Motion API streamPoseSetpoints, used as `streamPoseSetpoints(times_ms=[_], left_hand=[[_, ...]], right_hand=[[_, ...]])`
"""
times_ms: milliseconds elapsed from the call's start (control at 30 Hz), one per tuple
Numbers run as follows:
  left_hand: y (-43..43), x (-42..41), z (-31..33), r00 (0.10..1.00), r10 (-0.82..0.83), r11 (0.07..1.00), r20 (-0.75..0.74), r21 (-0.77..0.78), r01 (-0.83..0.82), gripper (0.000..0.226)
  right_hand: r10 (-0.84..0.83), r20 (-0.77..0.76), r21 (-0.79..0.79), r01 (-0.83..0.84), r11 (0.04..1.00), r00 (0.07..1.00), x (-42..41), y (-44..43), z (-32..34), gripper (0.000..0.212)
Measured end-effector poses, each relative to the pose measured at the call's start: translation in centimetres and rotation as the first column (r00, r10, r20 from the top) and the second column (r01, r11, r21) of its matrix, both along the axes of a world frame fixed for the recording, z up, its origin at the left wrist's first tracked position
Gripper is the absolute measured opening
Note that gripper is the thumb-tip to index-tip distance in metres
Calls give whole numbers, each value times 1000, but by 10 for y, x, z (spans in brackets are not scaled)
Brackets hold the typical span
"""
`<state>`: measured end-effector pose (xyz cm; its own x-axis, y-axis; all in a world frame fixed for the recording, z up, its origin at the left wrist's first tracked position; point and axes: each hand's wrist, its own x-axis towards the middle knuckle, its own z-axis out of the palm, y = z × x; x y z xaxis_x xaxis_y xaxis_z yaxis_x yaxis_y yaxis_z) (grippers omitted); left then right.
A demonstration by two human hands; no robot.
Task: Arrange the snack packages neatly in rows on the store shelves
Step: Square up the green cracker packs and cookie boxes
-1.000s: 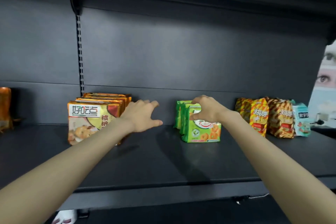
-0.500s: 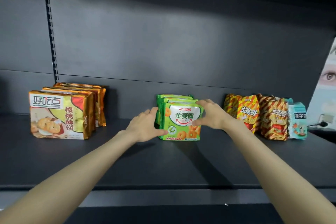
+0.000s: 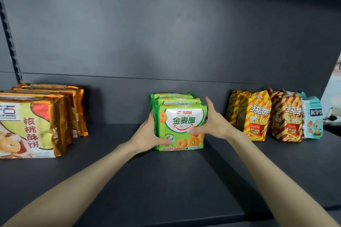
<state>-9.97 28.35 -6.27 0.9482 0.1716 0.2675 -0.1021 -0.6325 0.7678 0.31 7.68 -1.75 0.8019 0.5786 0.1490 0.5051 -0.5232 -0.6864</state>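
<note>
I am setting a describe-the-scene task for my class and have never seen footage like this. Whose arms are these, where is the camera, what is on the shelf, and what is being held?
No machine here: a person wears one wide-angle camera on the head, so you see their own bare arms reaching forward. On the dark store shelf stand, from the left, gold walnut-biscuit packs, a row of three green ring-biscuit packs, striped fries-snack bags and a light blue pack at the far right. The left hand grips the front green pack by its left edge, thumb on its face. The right hand presses straight fingers along the right side, thumb also on the face. Together they seem to be squaring that row.
</note>
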Motion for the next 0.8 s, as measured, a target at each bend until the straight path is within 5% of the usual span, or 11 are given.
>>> streamPoseSetpoints(times_ms=[233, 467, 633, 800], left_hand=[[12, 5, -14, 996, -25, 995, 81, 96, 17, 98], [13, 9, -8, 998, -1, 1000, 60, 26, -1, 127], [10, 12, -9, 995, 13, 1000, 100, 9, -14, 122], [14, 12, -8, 990, 15, 999, 138, 30, -19, 119]], right_hand=[[115, 156, 116, -133, 984, 981, 8, 4, -11, 111], [86, -28, 177, -79, 981, 996, 25, 2, -23, 139], [142, 93, 45, -147, 988, 985, 28, 10, -25, 93], [169, 54, 166, -176, 970, 984, 30, 12, -31, 93]])
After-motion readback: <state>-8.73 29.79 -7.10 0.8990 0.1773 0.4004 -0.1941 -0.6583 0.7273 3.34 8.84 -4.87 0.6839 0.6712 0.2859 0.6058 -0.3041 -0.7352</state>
